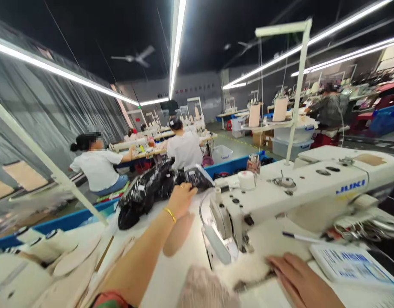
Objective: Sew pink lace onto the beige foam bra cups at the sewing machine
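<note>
The left hand reaches far out across the desk to a black shiny bag. Its fingers curl over the top of the bag and touch it, near the far edge of the desk. A gold bangle sits on the wrist.

The right hand lies flat and spread on a white fluffy piece — right by the near edge of the desk. The fluffy piece sits just under the front end of the white sewing machine.

Between the two hands the desk top is bare and smooth, so there is room there. To the right it is tighter: a pen and a printed sheet lie close to the right hand. To the left, a heap of cream cut pieces fills the near corner.

A blue rail runs along the far edge. Past it, other people sit at their own desks.
</note>
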`<move>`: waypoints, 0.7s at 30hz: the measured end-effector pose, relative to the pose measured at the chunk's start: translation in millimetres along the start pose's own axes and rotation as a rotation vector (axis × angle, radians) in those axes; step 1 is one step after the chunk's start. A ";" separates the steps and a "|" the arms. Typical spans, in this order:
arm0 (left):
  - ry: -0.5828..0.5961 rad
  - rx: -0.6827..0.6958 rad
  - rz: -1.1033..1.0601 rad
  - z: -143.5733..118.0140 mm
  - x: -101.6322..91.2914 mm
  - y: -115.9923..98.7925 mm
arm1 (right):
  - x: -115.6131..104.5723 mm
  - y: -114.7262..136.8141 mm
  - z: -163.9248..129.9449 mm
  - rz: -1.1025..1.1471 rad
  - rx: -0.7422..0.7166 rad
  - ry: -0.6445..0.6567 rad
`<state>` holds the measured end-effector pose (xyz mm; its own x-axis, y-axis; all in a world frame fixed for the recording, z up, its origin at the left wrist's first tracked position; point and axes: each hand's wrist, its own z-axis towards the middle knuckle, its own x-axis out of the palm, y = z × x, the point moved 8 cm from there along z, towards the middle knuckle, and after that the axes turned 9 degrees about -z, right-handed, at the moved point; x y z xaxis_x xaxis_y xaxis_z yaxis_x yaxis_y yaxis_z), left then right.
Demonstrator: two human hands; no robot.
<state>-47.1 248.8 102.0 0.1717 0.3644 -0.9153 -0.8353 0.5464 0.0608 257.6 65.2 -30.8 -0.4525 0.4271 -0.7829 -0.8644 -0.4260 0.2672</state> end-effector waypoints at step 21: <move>0.227 -0.182 -0.472 -209.9 -27.8 -171.2 | -4.8 136.8 2.5 0.314 -0.298 0.192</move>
<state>-18.6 -13.2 33.4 0.4495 -0.0711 -0.8904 -0.7751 0.4644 -0.4284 140.9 6.9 10.9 -0.6089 0.0971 -0.7872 -0.5783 -0.7336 0.3568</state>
